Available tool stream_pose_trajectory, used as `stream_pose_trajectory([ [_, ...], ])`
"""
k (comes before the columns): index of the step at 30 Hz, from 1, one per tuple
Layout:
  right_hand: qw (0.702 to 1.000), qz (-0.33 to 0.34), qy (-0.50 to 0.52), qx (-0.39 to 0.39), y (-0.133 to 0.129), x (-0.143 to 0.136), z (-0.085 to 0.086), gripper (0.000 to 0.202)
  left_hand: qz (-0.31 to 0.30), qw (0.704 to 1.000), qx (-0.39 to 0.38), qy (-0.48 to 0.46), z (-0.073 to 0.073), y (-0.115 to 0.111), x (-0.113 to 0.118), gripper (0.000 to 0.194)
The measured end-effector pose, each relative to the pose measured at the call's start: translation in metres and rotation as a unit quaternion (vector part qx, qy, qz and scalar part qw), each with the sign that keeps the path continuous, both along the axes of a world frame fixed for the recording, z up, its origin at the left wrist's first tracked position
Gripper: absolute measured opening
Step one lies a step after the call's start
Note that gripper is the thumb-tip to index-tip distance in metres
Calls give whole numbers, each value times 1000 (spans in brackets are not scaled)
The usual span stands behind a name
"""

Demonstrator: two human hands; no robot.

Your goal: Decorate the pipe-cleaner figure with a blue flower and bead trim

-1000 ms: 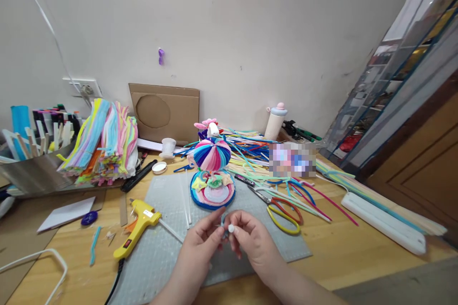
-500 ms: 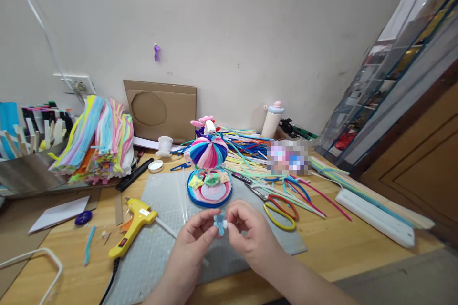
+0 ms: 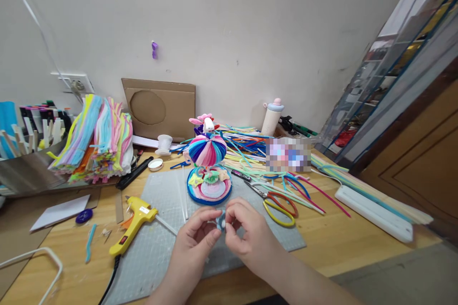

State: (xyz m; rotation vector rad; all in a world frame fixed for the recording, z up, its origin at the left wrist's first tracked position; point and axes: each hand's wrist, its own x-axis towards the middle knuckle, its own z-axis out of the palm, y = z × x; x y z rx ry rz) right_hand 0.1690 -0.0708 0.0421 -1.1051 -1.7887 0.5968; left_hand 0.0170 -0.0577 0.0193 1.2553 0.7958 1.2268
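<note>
On one table (image 3: 315, 257), one glue gun (image 3: 135, 224) and one pair of scissors (image 3: 279, 209) are lying; above one grey mat (image 3: 153, 252), the left hand (image 3: 195, 240) and right hand (image 3: 252, 236) are pinching one blue piece (image 3: 219, 219), its white dot (image 3: 223, 223) facing near-right, long axis too hidden to tell.

A craft workspace set against a plain wall (image 3: 200, 33); whether in a home or a studio, I cannot tell. The wooden worktop (image 3: 329, 243) carries a grid-lined cutting mat (image 3: 150, 248), a glue gun (image 3: 133, 228), scissors (image 3: 267, 196) and heaped coloured pipe cleaners (image 3: 246, 145), with fuzzy bundles (image 3: 86, 131) at left beside pens (image 3: 43, 112) and a metal holder (image 3: 28, 167). A colourful fuzzy ornament (image 3: 207, 151) stands mid-table. Filled shelves (image 3: 375, 76) line the right side; a bottle (image 3: 272, 120) stands at the back.
</note>
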Motion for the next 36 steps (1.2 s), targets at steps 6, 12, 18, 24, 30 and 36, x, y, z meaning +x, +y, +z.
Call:
stream_pose_trajectory([
  [6,1000,0,-16,-2,1,1,-2,20,-7,1000,13,2,-2,-1,0,21],
  [12,1000,-10,-14,0,0,0,-2,20,-3,1000,20,6,-2,0,1,20],
  [18,999,-26,-36,4,0,-3,-5,19,3,999,46,16,-1,0,1,18],
  [24,999,-15,9,-47,0,1,-2,9,19,997,-63,-28,-6,3,1,22],
  [30,964,27,160,-209,5,2,-11,19,27,985,-133,-101,-10,5,2,26],
  [36,964,14,178,-198,11,-6,-24,18,18,987,-136,-86,-1,1,5,36],
])
